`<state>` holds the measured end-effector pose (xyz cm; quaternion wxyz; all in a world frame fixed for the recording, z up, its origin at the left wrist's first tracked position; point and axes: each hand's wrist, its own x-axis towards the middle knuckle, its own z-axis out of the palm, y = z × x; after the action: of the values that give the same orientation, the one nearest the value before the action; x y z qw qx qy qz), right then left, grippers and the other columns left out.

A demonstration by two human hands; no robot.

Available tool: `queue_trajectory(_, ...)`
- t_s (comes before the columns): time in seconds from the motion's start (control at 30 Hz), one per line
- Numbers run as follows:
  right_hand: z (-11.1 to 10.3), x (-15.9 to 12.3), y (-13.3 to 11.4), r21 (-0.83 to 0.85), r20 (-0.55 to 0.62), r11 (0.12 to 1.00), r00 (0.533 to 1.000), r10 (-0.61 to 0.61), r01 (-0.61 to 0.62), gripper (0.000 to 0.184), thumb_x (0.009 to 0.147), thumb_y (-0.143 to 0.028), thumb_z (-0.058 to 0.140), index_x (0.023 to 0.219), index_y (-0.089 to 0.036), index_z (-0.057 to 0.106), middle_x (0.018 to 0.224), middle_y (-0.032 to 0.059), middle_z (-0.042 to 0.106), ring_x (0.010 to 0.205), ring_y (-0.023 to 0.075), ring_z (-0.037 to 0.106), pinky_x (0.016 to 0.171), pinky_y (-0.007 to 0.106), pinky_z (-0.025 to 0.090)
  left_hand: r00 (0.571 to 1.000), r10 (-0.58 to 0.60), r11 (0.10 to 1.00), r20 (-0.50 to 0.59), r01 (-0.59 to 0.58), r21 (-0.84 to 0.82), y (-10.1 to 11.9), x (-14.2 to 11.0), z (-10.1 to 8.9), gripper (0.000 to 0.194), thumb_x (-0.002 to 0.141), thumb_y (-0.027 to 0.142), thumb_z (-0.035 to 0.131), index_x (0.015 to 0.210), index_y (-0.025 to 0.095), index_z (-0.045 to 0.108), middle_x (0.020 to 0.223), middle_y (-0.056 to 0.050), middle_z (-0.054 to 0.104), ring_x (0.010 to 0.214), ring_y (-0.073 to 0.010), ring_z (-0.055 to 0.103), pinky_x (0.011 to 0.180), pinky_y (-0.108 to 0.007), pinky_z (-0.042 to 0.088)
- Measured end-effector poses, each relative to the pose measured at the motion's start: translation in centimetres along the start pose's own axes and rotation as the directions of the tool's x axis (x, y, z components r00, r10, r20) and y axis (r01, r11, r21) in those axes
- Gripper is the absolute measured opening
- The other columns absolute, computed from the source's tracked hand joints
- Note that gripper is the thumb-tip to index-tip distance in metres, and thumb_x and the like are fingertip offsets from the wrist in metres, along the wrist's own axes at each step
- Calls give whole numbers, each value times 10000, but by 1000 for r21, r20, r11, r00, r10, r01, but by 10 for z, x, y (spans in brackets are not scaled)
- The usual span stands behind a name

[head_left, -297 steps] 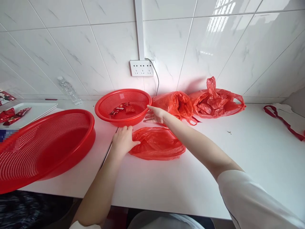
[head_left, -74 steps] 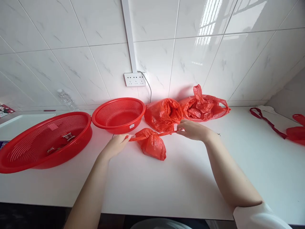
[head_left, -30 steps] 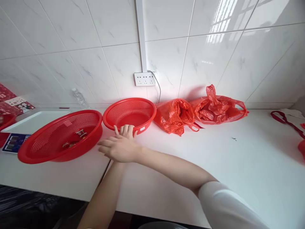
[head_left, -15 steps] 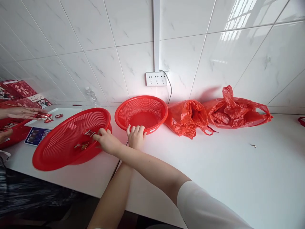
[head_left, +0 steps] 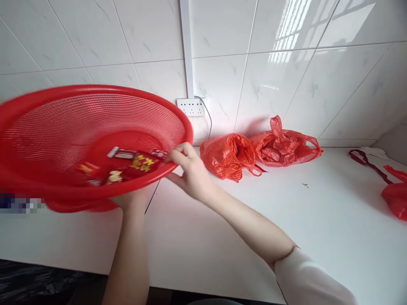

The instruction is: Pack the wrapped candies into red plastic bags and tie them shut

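Note:
A large red mesh basket point(head_left: 95, 112) is lifted and tilted in the left half of the head view. Its right rim is pinched by my right hand point(head_left: 192, 173), thumb below and fingers on top. Inside lie several small wrapped snack packets point(head_left: 141, 163), red with yellow or white print, slightly blurred. My left hand point(head_left: 127, 199) is under the large basket, with its fingers hidden. Beside it, another red plastic edge point(head_left: 82, 206) shows below the large basket; most of that piece is covered. The smaller basket's former spot by the wall shows no basket.
Two red plastic bags point(head_left: 227, 156) point(head_left: 286, 146) lie against the tiled wall, under a socket panel point(head_left: 190, 107) with a cable. At the right are a dark red strap point(head_left: 365, 163) and a tied red bag point(head_left: 396, 199). A small scrap point(head_left: 305, 185) lies on the white table point(head_left: 248, 237).
The large basket has been raised and brought closer, rightward, with my right hand on its rim. My left hand and the smaller basket have shifted left beneath it. Earlier, both hands pulled a red bag's handles.

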<state>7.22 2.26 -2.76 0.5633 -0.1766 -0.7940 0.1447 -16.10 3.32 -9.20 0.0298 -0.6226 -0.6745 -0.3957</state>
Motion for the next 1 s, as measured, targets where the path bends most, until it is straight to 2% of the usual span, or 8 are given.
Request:
queue_trajectory(0.1, -22, -18, 32, -83, -14, 994, 997, 72, -73, 154, 869, -218, 645, 1005, -204, 575, 1032, 65, 477, 959, 184, 536, 893, 335, 500, 935, -300, 915, -188, 337, 220, -21, 0, -9, 232, 814, 312, 594, 699, 169, 452, 778, -100, 545, 1124, -481, 461, 846, -734, 237)
queue_trajectory(0.17, -27, -30, 53, -114, -10, 985, 992, 128, -129, 181, 845, -205, 671, 1001, -201, 579, 1033, 63, 475, 957, 188, 537, 896, 344, 499, 921, -317, 883, -228, 374, 283, -33, -3, -9, 219, 757, 244, 611, 650, 169, 435, 665, -52, 487, 1058, -445, 504, 845, -714, 250)
queue_trajectory(0.3, -24, -51, 90, -138, 14, 961, 969, 246, -241, 201, 819, -194, 691, 989, -207, 584, 1030, 56, 471, 951, 187, 541, 913, 351, 500, 949, -117, 927, -292, 209, 311, -45, -7, -8, 40, 759, 152, 557, 786, 181, 550, 692, -17, 483, 1088, -394, 496, 959, -763, 135)
queue_trajectory(0.47, 3, -70, 127, -167, 91, 930, 934, 345, -328, 218, 785, -181, 706, 971, -203, 595, 1051, 63, 490, 985, 202, 548, 927, 372, 508, 944, -66, 931, -323, 174, 320, -21, -6, -6, 433, 791, 131, 536, 1222, 155, 557, 1208, -147, 581, 1248, -453, 457, 1015, -813, 79)
queue_trajectory(0.67, 9, -77, 141, -181, 117, 919, 920, 374, -351, 425, 846, -121, 568, 1267, -176, 545, 1436, 175, 378, 1241, 235, 522, 978, 372, 505, 963, 189, 965, -191, -146, 218, 19, -10, 17, 614, 799, 86, 502, 1399, 216, 496, 1460, -144, 481, 1350, -354, 449, 1184, -655, 82)
queue_trajectory(0.73, -10, -70, 142, -217, 101, 914, 923, 370, -343, 514, 871, -120, 515, 1381, -181, 482, 1528, 166, 312, 1342, 227, 460, 1005, 345, 491, 951, 256, 952, -172, -217, 216, 29, -14, 28, 586, 812, 100, 513, 1385, 224, 517, 1447, -134, 504, 1338, -337, 472, 1200, -624, 80)
queue_trajectory(0.83, -59, -58, 150, -374, -34, 807, 877, 480, -456, 414, 894, -131, 461, 1280, -200, 595, 1412, 107, 521, 1268, 197, 532, 1035, 331, 465, 914, 360, 923, -188, -319, 217, 43, -22, 43, 516, 838, 131, 526, 1346, 216, 553, 1419, -136, 534, 1328, -314, 491, 1209, -566, 147)
queue_trajectory(1.0, -153, -71, 181, -456, -395, 493, 665, 634, -741, 317, 895, -144, 416, 1075, -155, 677, 1103, 141, 692, 1036, 249, 642, 968, 426, 485, 832, 550, 830, -74, -535, 156, 67, -40, 66, 442, 857, 144, 521, 1286, 225, 594, 1379, -116, 576, 1293, -281, 536, 1204, -537, 194)
